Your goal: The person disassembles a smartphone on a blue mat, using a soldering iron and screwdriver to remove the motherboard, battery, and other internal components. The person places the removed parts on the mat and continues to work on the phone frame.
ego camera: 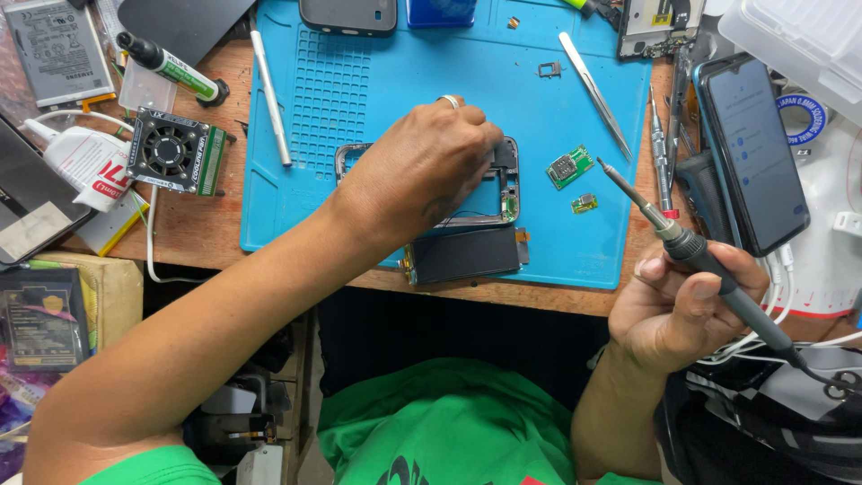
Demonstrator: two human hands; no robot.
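The left hand, a silver ring on one finger, lay curled over an opened phone frame of dark metal and plastic that rested on a blue silicone work mat; its fingers were bent down onto the upper right part of the frame, but whether they pinched anything there could not be told, since the back of the hand hid the fingertips. Just below the frame, touching the mat's near edge, lay a black rectangular phone screen panel. The right hand was closed around the dark grip of a slim soldering iron, held off the mat's right edge with its metal tip pointing up and to the left, clear of the frame. Near the tip lay a small green circuit board and a smaller green board piece, both on the mat. A pair of long steel tweezers lay slanted above them. To the right stood a lit smartphone with a dark screen, and on the wooden bench to the left sat a small black square cooling fan.
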